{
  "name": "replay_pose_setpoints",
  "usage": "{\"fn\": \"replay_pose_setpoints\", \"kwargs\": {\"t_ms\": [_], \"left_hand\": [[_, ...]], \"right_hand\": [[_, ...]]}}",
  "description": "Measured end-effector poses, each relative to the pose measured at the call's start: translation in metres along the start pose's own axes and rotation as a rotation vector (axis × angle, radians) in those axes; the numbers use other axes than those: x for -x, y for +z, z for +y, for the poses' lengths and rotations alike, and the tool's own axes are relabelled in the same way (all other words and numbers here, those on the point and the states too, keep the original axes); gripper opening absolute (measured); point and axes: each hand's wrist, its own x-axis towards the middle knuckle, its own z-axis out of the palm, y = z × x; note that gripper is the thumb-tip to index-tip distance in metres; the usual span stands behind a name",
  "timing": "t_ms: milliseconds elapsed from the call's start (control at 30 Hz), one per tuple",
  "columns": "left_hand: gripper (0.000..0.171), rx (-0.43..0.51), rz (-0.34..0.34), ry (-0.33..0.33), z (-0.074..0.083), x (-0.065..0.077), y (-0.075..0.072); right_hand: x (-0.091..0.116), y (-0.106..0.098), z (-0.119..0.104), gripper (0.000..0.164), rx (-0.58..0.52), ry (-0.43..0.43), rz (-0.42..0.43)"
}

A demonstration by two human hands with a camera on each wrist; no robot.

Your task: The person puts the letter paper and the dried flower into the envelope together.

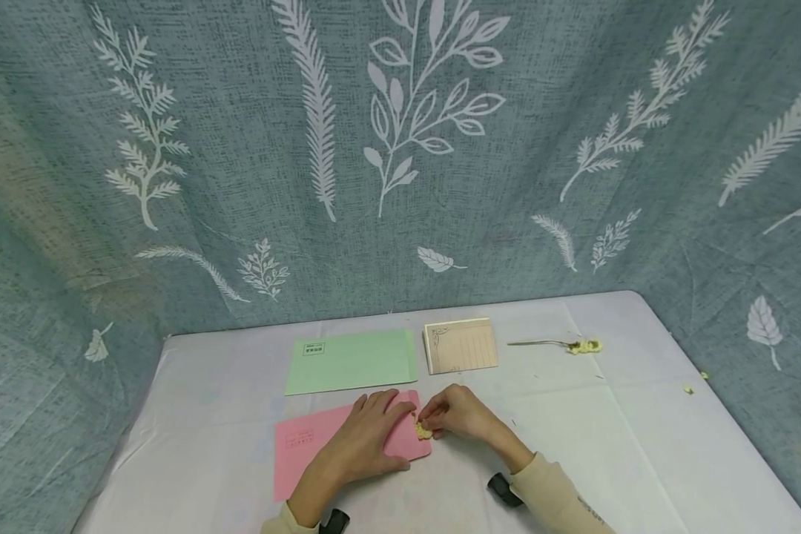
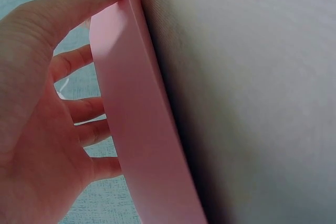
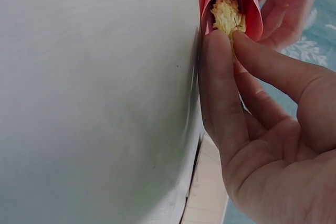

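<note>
A pink envelope (image 1: pixel 314 449) lies on the table, its open end facing right. My left hand (image 1: pixel 363 439) grips it across that end, thumb along the near edge and fingers toward the far edge. In the right wrist view the mouth of the envelope (image 3: pixel 253 11) bulges apart. My right hand (image 1: pixel 462 414) pinches a yellow dried flower (image 3: pixel 227 17) between thumb and fingers, its head within the envelope's mouth. From the left wrist, the thumb sits on the envelope's (image 2: pixel 131 103) edge; the flower is out of that view.
A green envelope (image 1: pixel 350 363) lies behind the pink one. To its right is a beige lined card (image 1: pixel 463 348). Farther right lies another yellow dried flower (image 1: pixel 584 346) with a thin stem. Small yellow bits (image 1: pixel 689 390) are near the table's right edge.
</note>
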Motion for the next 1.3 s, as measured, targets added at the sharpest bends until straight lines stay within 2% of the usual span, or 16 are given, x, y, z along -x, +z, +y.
{"fn": "replay_pose_setpoints", "kwargs": {"t_ms": [200,433,667,967,1300], "left_hand": [[0.076,0.008,-0.006,0.003,-0.0005,-0.0008,0.0006],[0.077,0.013,-0.007,0.002,-0.0002,-0.0016,0.0014],[0.078,-0.011,-0.003,0.001,-0.0003,-0.002,0.0032],[0.079,-0.011,-0.006,-0.004,-0.0012,-0.0017,0.004],[0.076,-0.007,0.021,0.017,-0.0014,-0.0014,0.0048]], "right_hand": [[-0.0038,0.0046,-0.0007,0.007,0.009,-0.014,-0.001],[-0.0043,0.0052,-0.0015,0.009,0.054,-0.043,0.044],[-0.002,-0.0016,0.0009,0.009,0.044,-0.011,0.06],[0.0011,-0.0019,0.0018,0.004,-0.029,0.039,0.049],[-0.0028,0.0042,0.0005,0.009,-0.104,0.04,0.034]]}}
